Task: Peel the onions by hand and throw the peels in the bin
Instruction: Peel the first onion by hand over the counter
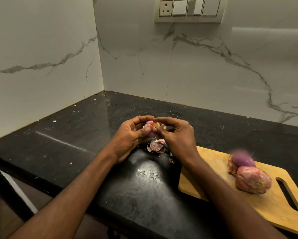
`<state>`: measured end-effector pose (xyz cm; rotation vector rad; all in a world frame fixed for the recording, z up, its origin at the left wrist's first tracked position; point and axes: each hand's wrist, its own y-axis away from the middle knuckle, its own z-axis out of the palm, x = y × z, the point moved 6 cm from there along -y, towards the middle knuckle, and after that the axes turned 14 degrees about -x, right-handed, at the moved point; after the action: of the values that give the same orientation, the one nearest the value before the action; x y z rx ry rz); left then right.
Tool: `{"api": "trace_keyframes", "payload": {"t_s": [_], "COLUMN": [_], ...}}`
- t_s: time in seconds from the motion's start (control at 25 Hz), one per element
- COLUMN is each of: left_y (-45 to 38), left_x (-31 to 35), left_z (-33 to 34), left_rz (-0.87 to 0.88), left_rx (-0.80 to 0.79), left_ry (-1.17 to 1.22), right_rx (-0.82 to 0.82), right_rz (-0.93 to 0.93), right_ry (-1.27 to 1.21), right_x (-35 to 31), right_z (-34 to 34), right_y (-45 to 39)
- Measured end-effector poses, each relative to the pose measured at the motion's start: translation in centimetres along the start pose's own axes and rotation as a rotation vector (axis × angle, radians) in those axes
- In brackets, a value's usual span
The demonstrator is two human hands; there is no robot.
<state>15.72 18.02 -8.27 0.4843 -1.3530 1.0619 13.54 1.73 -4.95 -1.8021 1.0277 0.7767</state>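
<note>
My left hand (131,135) cups the small pink-purple onion with papery skin (150,130) above the black speckled stone table (67,135), well left of the light wooden cutting board with a slot handle (213,169). That grip is curled round the bulb, thumb over the front. My right hand (177,135) has its fingertips pinched on a pale flap of skin at the onion's right side.

Risks from here, as I judge them:
- The flap is thin and dry, so it likely tears short and leaves strips stuck on. A pull that is too fast or away from the surface would cause it.
- The bulb is small and smooth where bare. If the left grip slackens during the pull, it could pop out and roll on the table.
- The loose pile of pink-white peel scraps (156,144) sits on the table directly below the onion, left of the board. More flakes lie around it. Dropped bits scatter, and small ones could get missed at clean-up. No bin in view, so all of it needs carrying.

Orientation: the onion is mostly hidden by my fingers. Its long axis looks to run roughly up-down in the left grip, but I cannot tell which end is the root.

On the board: a part-peeled purple onion (243,160) touching an unpeeled pinkish-brown onion (253,180) nearer me, both with long axis roughly crosswise.
</note>
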Motion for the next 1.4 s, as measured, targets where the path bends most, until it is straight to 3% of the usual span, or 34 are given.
{"api": "trace_keyframes", "payload": {"t_s": [0.2,0.32,0.56,0.76,1.0,1.24,1.28,1.4], "left_y": [0.0,-0.1,0.1,-0.2,-0.1,-0.4,-0.4,-0.4], "left_x": [0.2,-0.1,0.2,-0.2,-0.1,-0.5,-0.6,-0.6], "left_z": [-0.1,-0.3,-0.7,-0.4,-0.1,-0.6,-0.8,-1.0], "left_rz": [0.011,-0.019,0.001,-0.019,-0.022,-0.040,-0.035,-0.028], "left_rx": [0.023,0.012,0.110,0.057,0.049,0.012,0.016,0.026], "left_ry": [-0.132,-0.066,-0.156,-0.035,-0.101,0.080,0.095,0.007], "right_rx": [0.127,0.183,0.123,0.163,0.081,0.071,0.087,0.051], "right_rz": [0.038,0.085,0.086,0.184,0.222,0.369,0.366,0.333], "right_ry": [-0.002,-0.037,-0.113,-0.426,-0.430,-0.983,-0.915,-0.264], "right_x": [0.3,0.8,0.8,1.6,1.1,1.1,1.0,0.9], "right_z": [-0.5,-1.2,-0.4,-1.0,-0.2,-0.5,-1.0,-2.1], "right_y": [-0.2,-0.2,-0.4,-0.1,0.0,0.2,0.2,0.0]}}
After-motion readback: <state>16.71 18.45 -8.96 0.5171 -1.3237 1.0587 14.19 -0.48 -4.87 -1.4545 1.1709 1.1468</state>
